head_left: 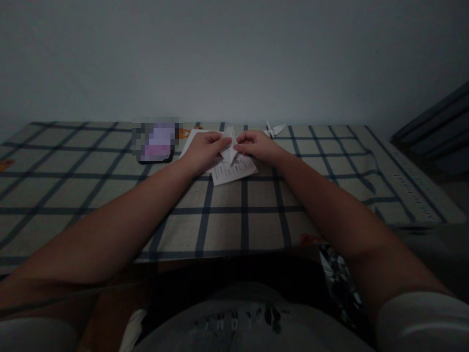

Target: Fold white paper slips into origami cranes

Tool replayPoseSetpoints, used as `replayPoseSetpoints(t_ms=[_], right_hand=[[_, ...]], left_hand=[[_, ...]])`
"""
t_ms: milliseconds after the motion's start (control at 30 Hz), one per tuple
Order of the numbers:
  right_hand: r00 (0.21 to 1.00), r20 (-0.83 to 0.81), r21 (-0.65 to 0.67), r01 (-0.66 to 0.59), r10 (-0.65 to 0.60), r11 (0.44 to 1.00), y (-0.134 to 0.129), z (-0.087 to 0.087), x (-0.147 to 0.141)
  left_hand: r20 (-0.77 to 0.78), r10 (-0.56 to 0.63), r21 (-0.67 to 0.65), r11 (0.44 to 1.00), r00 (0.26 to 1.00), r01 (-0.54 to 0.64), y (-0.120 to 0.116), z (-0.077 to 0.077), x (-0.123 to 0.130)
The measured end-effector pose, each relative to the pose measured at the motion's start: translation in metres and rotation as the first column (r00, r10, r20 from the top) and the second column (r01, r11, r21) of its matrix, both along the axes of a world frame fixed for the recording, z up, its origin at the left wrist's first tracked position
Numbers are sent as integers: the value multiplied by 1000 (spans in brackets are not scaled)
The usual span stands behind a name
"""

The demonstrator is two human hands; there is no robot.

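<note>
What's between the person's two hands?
A folded paper, with the fingertips of the left hand and right hand at its sides. A printed sheet shows below it. The head view shows this.

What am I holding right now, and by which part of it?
A folded piece of paper, held at its sides: the left grip on its left side, the right grip on its right.

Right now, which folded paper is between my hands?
The folded paper pinched between your left hand and right hand, over the printed sheet. The other, a pointed paper shape, sits just beyond the right hand.
</note>
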State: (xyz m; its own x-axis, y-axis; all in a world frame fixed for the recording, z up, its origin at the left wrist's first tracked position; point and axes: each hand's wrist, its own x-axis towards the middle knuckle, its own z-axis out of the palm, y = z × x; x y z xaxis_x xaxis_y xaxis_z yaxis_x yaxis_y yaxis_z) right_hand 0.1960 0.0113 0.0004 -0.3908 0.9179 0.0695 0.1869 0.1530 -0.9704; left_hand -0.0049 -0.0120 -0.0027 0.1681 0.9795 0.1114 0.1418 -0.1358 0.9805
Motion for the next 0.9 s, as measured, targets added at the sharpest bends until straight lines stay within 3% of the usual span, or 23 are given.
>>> replayPoseSetpoints(t_ms=[333,600,900], right_hand=[[1000,-4,38,4,-4,999,-2,2,-1],[1000,14,40,17,-18,999,-8,8,-3],[1000,8,72,13,-13,997,-6,6,-6]], left_hand=[[125,-52,14,999,991,51,7,-9,-1],[88,-26,-26,999,996,28,-3,3,3],[-34,37,21,999,999,-37,-7,7,2]])
